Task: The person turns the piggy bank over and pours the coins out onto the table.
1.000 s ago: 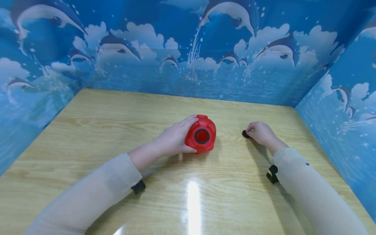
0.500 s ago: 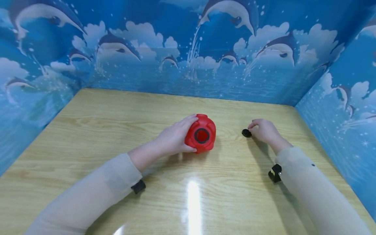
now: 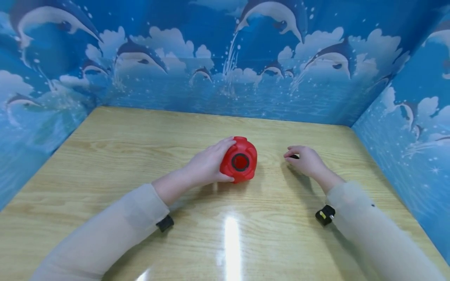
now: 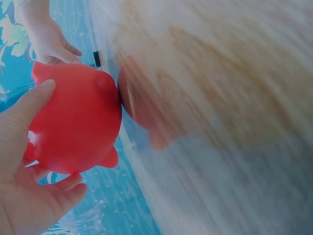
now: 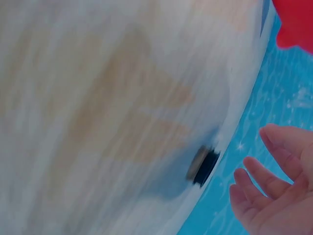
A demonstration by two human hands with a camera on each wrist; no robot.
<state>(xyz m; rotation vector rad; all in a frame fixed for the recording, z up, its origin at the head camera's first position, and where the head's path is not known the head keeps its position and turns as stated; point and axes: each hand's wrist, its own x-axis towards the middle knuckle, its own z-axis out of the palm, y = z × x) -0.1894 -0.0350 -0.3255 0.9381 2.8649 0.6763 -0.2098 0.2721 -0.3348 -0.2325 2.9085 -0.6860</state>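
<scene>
Backdrop point(image 3: 197, 93), printed in blue with leaping dolphins, clouds and water, standing along the far edge of the table and at both sides. Table point(image 3: 140, 136), pale wood grain, glossy, with a bright white streak of reflected light point(image 3: 232, 249) on its near part. Red object point(image 3: 240, 160), one, rounded, with stubby knobs; it stands on the table a little right of the middle in the head view, a dark ring point(image 3: 240, 170) set in its upward face. Left hand point(image 3: 208, 163), bare, grasping the red object from its left, thumb on the near side and fingers on the far side. Black disc point(image 5: 207, 167), one, small and flat, lying on the table to the right of the red object and well apart from it; in the head view it is partly hidden by the hand above. Right hand point(image 3: 305, 160), bare, holding nothing, its fingers loosely bent just beside the black disc; the right wrist view shows a gap between fingertips and disc. Sleeves point(image 3: 116, 234), a pair, pale and long, one on each arm. Black devices, two, one under each cuff, the right one point(image 3: 325, 215) bearing a yellow patch.
</scene>
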